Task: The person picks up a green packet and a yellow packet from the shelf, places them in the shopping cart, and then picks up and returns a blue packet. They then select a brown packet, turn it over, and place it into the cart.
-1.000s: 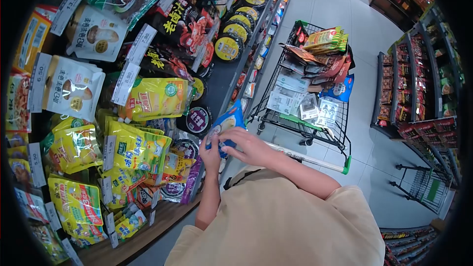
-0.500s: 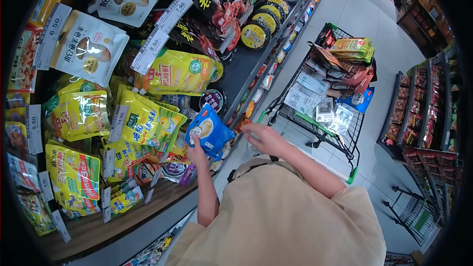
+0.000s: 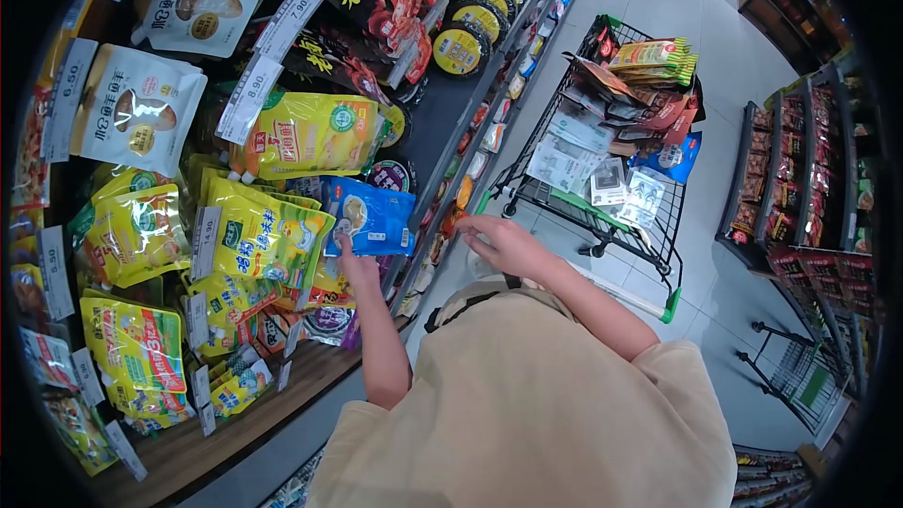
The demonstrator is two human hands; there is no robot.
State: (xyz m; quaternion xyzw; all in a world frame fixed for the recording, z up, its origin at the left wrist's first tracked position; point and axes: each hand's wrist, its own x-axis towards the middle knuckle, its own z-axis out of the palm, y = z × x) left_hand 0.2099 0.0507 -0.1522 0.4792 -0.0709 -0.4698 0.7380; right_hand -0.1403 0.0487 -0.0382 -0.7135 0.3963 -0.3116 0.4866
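Observation:
My left hand [image 3: 357, 266] grips a blue food packet [image 3: 381, 218] by its near edge, thumb on the printed front. The packet is at the shelf front, overlapping the yellow seasoning pouches [image 3: 254, 230] in this view. A purple-labelled round tub [image 3: 391, 175] shows just behind it. My right hand [image 3: 503, 243] hovers in front of my body with its fingers loosely bent and apart, holding nothing. It is nearest to the shopping cart's handle end [image 3: 483, 203].
The shopping cart [image 3: 673, 259] stands to the right, loaded with packets, including a blue packet [image 3: 675, 158]. Shelves with price tags [image 3: 206, 243] line the left. A snack rack [image 3: 788, 174] and a second cart [image 3: 795, 381] are farther right.
My left hand has moved left and nearer the shelf with the blue packet, which has turned more level. My right hand keeps about the same pose. The view has shifted slightly.

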